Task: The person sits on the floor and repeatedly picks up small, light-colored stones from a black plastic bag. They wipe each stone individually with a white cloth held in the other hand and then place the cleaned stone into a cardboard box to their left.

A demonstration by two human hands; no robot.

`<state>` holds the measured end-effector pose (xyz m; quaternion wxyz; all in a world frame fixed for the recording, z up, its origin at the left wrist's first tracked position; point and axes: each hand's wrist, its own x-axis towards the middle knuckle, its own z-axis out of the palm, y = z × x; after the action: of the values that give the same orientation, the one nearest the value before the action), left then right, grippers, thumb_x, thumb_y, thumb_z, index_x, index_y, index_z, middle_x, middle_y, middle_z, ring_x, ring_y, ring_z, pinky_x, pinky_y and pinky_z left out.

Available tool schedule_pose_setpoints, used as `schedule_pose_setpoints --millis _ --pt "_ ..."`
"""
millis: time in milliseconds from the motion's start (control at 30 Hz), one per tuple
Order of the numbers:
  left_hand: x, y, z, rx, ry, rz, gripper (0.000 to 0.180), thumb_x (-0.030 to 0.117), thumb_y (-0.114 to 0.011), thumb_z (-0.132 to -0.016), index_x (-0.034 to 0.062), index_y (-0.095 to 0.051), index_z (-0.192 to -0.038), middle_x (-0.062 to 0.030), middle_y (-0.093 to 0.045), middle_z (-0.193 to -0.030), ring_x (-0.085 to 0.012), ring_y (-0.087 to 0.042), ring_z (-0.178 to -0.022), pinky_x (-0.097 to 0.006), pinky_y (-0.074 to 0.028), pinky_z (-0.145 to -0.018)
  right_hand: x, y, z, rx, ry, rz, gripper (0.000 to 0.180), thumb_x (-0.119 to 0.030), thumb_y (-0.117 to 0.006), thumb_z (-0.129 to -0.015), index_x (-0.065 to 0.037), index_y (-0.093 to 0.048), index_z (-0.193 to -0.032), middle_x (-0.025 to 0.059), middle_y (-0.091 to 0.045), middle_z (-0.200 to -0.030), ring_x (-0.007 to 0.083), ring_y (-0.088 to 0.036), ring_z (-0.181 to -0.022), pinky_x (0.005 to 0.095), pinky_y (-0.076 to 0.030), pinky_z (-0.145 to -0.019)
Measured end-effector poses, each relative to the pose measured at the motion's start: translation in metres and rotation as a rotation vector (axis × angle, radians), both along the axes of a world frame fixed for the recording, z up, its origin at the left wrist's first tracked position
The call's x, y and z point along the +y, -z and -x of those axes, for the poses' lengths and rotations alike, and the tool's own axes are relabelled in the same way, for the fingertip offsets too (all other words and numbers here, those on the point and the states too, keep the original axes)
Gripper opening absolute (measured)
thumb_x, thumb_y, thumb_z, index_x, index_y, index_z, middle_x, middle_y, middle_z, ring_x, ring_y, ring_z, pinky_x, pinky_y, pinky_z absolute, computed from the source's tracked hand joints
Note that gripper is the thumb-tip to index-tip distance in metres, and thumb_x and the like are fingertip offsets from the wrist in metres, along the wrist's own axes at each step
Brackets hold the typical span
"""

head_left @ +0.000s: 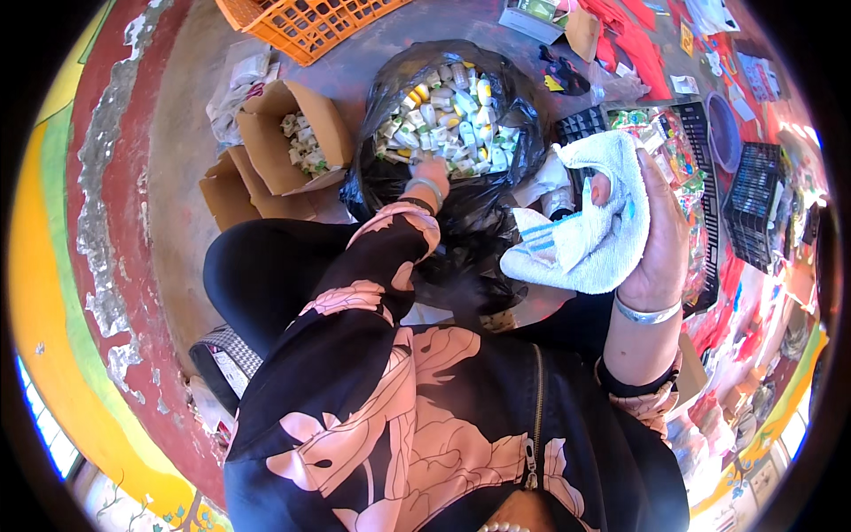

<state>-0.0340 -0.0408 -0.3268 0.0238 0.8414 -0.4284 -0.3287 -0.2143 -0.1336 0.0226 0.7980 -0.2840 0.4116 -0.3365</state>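
A large black plastic bag (pixel 368 168) stands rolled open in front of me, filled with small white bottles (pixel 443 115), some with yellow or green parts. My left hand (pixel 430 171), with a bracelet at the wrist, reaches over the bag's near edge and touches the nearest bottles. Its fingers are too small and partly hidden to read. Raised on the right, my right hand (pixel 660 235) grips a white towelling cloth (pixel 612 244) with blue stripes, the thumb showing through its folds.
Left of the bag, an open cardboard box (pixel 266 160) holds more small white pieces. An orange plastic crate (pixel 310 27) lies at the far side. To the right are a black crate (pixel 753 208), a purple basin (pixel 722 133) and a tray of colourful packets (pixel 660 137).
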Motion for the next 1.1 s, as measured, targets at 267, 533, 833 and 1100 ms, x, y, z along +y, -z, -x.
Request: schedule_pose_setpoints --millis 267,533,833,1100 --pt "0.013 -0.078 0.057 0.979 -0.602 0.389 0.026 0.030 -0.059 -0.078 0.0039 -0.056 -0.076 -0.0120 -0.059 -0.070 -0.0220 -0.057 -0.068 -0.032 -0.045 -0.063 0.004 0.008 0.005 0.121 -0.271 0.184 0.026 -0.021 -0.046 -0.090 0.000 -0.053 -0.104 0.0072 -0.059 -0.076 0.0113 -0.057 -0.064 0.0231 -0.047 -0.054" --pt "0.053 -0.258 0.082 1.809 -1.047 0.579 0.021 0.025 -0.043 -0.090 0.0063 -0.052 -0.090 -0.0032 -0.055 -0.076 -0.0136 -0.051 -0.063 -0.026 -0.042 -0.057 0.037 0.037 0.002 0.705 -0.592 1.470 0.033 -0.032 -0.050 -0.085 -0.007 -0.057 -0.105 0.0158 -0.057 -0.095 0.0327 -0.058 -0.078 0.0384 -0.047 -0.068" --pt "0.098 -0.295 0.094 1.910 -0.761 0.821 0.018 0.024 -0.045 -0.090 0.0089 -0.051 -0.098 -0.0024 -0.053 -0.087 -0.0138 -0.049 -0.072 -0.028 -0.040 -0.066 0.076 0.027 -0.011 0.631 -0.416 1.461 0.022 -0.027 -0.053 -0.083 -0.006 -0.056 -0.078 0.0157 -0.055 -0.069 0.0348 -0.055 -0.066 0.0394 -0.044 -0.055" --pt "0.107 -0.300 0.093 1.919 -0.679 0.816 0.026 0.021 -0.049 -0.088 0.0041 -0.049 -0.108 -0.0095 -0.055 -0.094 -0.0162 -0.052 -0.080 -0.029 -0.044 -0.073 0.039 0.065 -0.012 0.639 -0.302 0.806 0.031 -0.028 -0.051 -0.088 0.001 -0.062 -0.086 0.0045 -0.061 -0.069 0.0101 -0.055 -0.062 0.0239 -0.043 -0.057"
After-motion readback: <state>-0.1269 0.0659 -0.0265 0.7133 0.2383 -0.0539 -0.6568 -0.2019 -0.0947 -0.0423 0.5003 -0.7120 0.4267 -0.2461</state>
